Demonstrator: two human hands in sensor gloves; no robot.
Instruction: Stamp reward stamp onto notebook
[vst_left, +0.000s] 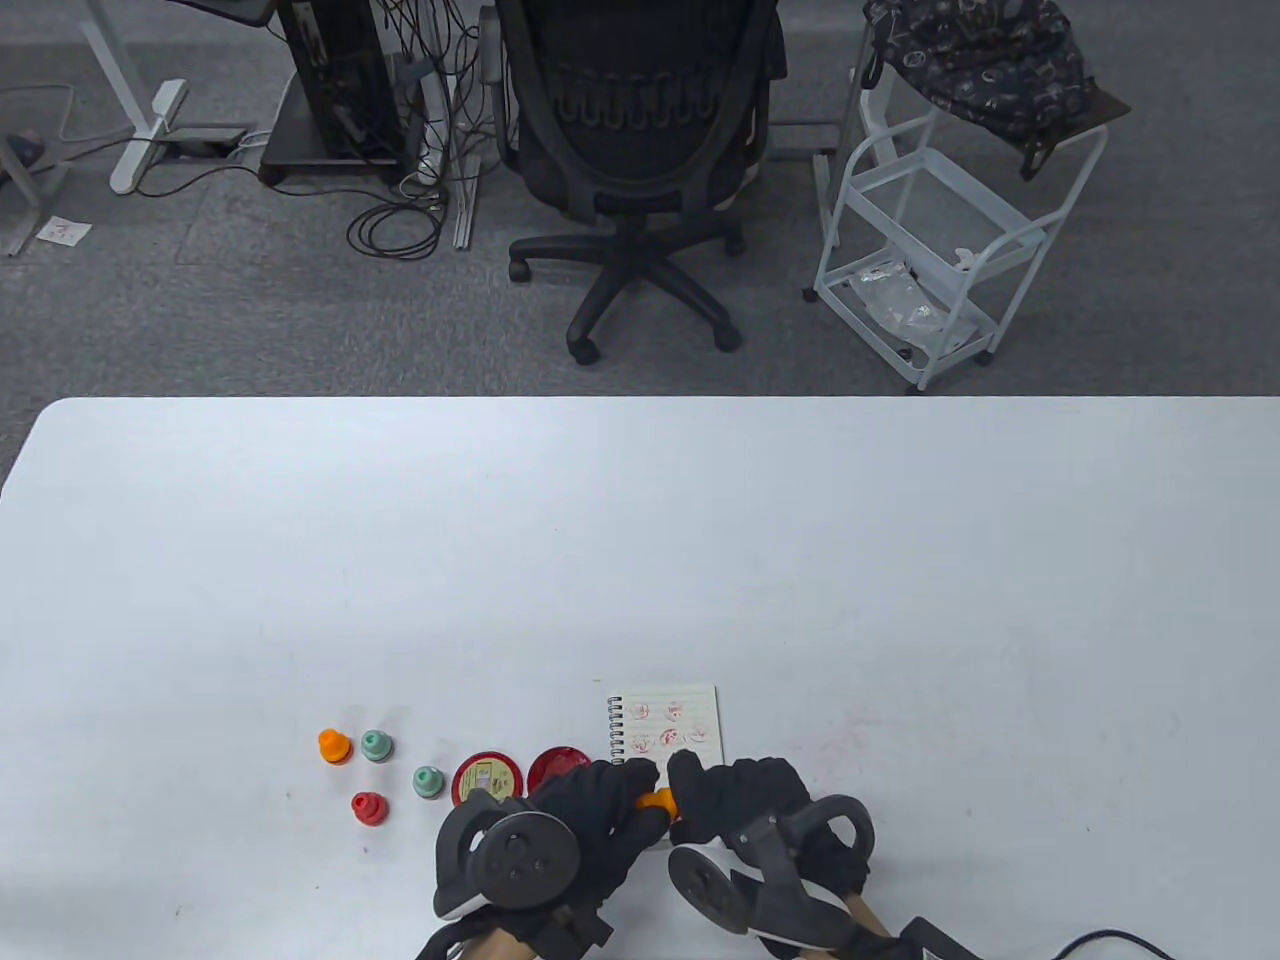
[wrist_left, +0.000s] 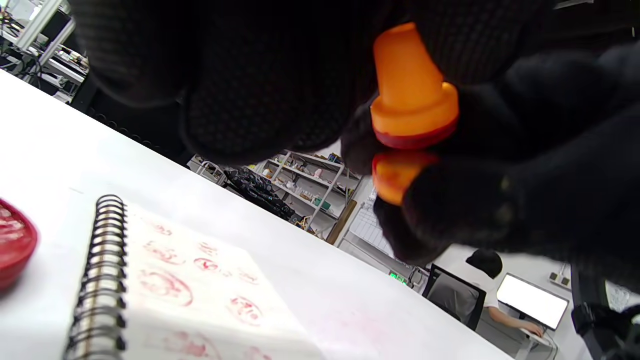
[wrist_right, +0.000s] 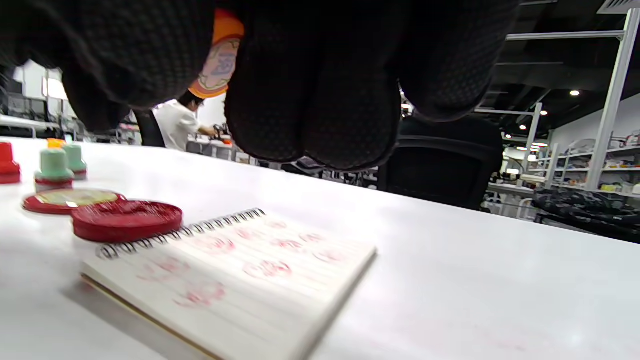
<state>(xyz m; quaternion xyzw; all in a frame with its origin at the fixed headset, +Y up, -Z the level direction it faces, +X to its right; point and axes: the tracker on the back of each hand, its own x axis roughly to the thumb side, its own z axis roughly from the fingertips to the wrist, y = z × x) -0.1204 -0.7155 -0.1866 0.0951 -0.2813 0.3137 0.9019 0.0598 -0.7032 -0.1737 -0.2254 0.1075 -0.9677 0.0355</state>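
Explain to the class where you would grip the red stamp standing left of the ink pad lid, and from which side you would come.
Grip the red stamp by its narrow upper knob, coming straight down from above. It stands upright on its wider base, apart from the green stamp, so fingers can likely pinch the knob without knocking its neighbours.

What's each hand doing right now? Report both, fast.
Left hand: fingers grip the orange stamp.
Right hand: fingers pinch the stamp's orange cap, just separated from it.

Both gloved hands cover most of the orange stamp (vst_left: 658, 799) between them and the notebook's (vst_left: 668, 722) near edge; its red prints blur.
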